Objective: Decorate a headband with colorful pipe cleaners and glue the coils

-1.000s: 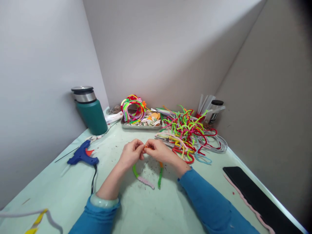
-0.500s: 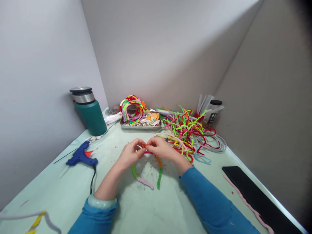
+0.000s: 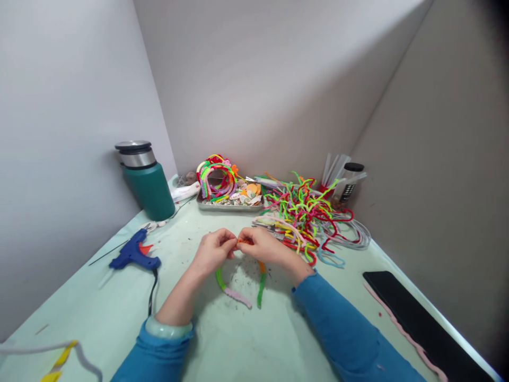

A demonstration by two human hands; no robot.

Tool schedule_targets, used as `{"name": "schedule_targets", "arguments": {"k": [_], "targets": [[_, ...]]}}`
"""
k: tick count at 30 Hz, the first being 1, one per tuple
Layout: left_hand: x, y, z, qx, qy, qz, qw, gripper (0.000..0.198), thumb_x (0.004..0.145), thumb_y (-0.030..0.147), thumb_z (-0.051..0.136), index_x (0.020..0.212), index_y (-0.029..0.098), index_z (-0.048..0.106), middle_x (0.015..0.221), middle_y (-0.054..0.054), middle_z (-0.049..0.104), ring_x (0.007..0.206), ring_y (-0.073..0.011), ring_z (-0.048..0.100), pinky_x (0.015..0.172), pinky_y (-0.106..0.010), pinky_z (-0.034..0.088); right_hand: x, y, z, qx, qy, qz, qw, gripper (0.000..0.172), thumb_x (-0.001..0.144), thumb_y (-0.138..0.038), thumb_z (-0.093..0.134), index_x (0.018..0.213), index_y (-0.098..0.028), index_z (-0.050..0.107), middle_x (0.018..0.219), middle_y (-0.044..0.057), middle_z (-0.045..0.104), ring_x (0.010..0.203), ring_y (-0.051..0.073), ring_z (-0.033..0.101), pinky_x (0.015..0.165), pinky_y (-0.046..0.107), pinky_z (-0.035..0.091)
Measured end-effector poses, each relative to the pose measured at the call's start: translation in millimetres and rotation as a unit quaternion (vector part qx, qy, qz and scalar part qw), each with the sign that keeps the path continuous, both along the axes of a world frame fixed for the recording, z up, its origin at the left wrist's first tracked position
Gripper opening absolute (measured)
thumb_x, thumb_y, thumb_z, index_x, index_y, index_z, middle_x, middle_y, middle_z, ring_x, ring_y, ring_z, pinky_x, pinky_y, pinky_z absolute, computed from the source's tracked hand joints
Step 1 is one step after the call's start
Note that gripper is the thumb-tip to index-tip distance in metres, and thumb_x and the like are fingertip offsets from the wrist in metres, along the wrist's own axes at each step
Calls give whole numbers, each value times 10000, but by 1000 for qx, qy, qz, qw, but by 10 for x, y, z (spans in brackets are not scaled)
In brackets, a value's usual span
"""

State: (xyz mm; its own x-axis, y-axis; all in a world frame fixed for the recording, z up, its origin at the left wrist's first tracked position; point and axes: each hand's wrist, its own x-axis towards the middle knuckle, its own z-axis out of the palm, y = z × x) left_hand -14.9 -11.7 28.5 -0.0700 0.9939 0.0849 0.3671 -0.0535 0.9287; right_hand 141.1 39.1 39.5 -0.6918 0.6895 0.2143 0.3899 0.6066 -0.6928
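Note:
My left hand [image 3: 213, 250] and my right hand [image 3: 260, 246] meet at the middle of the table, fingers pinched together on an orange pipe cleaner [image 3: 243, 241]. It belongs to a curved band wrapped in green, pink and orange pipe cleaner [image 3: 260, 289] that hangs down below my hands onto the pale green table [image 3: 222, 345]. Both sleeves are blue, and a pale bangle sits on my left wrist.
A heap of coloured pipe cleaners [image 3: 306, 212] lies right behind my hands. A metal tray [image 3: 228, 204] with wrapped headbands stands at the back, a green flask [image 3: 146, 180] to the left, a blue glue gun [image 3: 134, 254] beside it. A black mat [image 3: 421, 323] lies right.
My hands stay pinched together on the band and shift only slightly, working the orange piece; the band's hanging ends have barely moved.

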Motion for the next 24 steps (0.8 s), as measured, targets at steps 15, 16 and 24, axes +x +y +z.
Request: {"name": "schedule_targets", "arguments": {"k": [15, 16, 24], "targets": [[43, 15, 67, -51, -126, 20, 990, 202, 647, 311, 611, 735, 133, 573, 507, -7, 613, 467, -118, 554, 491, -214, 409, 0, 25, 28, -31, 5, -30, 999, 155, 762, -261, 529, 717, -137, 611, 622, -16, 550, 577, 81, 450, 497, 183, 285], [41, 15, 66, -49, -125, 25, 991, 198, 641, 306, 614, 730, 134, 573, 510, -7, 615, 465, -119, 556, 488, -214, 409, 1, 22, 43, -46, 8, -29, 998, 169, 771, -268, 519, 715, -137, 611, 612, -17, 543, 565, 80, 447, 491, 183, 289], [16, 19, 38, -52, -105, 42, 992, 209, 649, 327, 618, 741, 142, 588, 506, -5, 609, 455, -125, 553, 470, -217, 394, 6, 14, 65, -160, 34, -28, 986, 200, 791, -307, 499, 772, -139, 606, 580, -29, 515, 481, 70, 451, 443, 177, 317]]}}
